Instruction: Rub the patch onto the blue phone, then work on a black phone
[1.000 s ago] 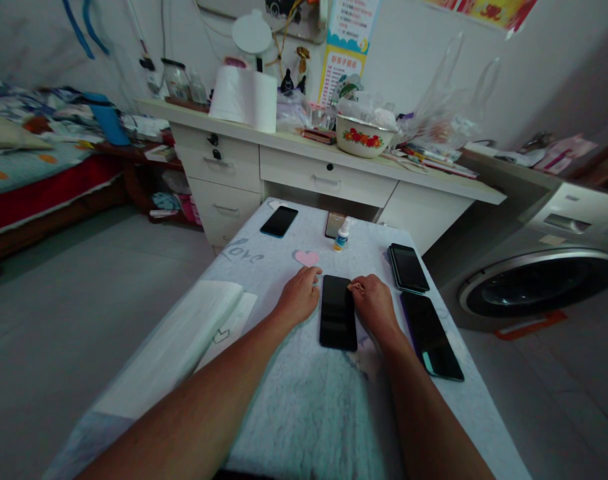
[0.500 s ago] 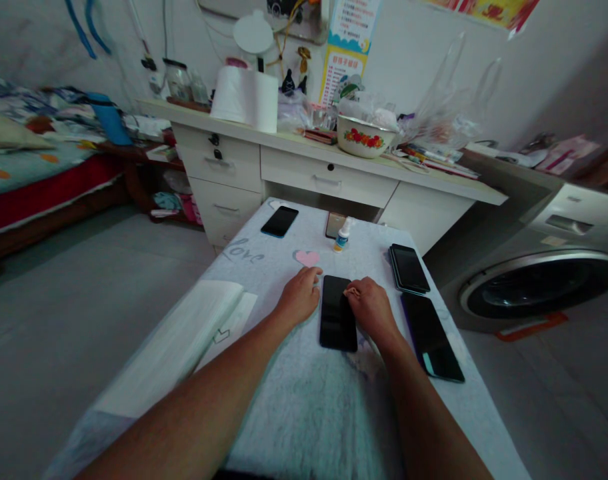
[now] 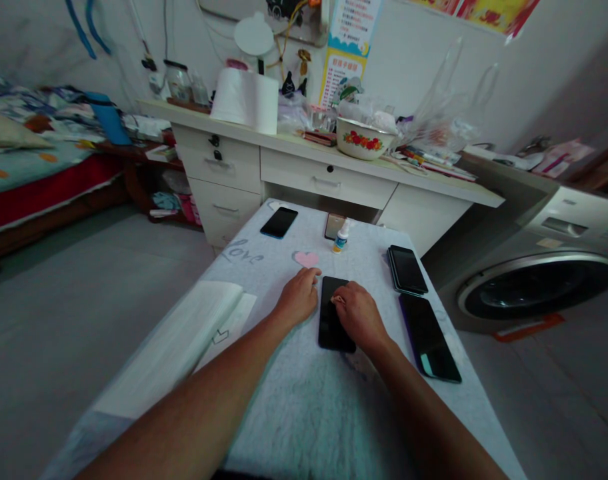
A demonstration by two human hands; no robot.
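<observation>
A black phone (image 3: 330, 320) lies face up in the middle of the table's pale cloth (image 3: 304, 407). My left hand (image 3: 298, 298) rests curled against the phone's left edge, steadying it. My right hand (image 3: 358, 316) lies on top of the screen, fingers bunched round a small pale thing, perhaps a wipe, pressed to the glass. The right half of the phone is hidden under that hand.
More phones lie about: two at the right (image 3: 407, 269) (image 3: 428, 337), one far left (image 3: 279, 222), one by a small bottle (image 3: 341, 237). A pink heart (image 3: 307, 259) sits ahead. Folded white sheets (image 3: 194, 333) lie left. A desk (image 3: 329, 175) and washing machine (image 3: 539, 280) stand beyond.
My right hand has slid leftwards from the phone's right edge onto its screen, carrying the small pale thing with it. The left hand has stayed put.
</observation>
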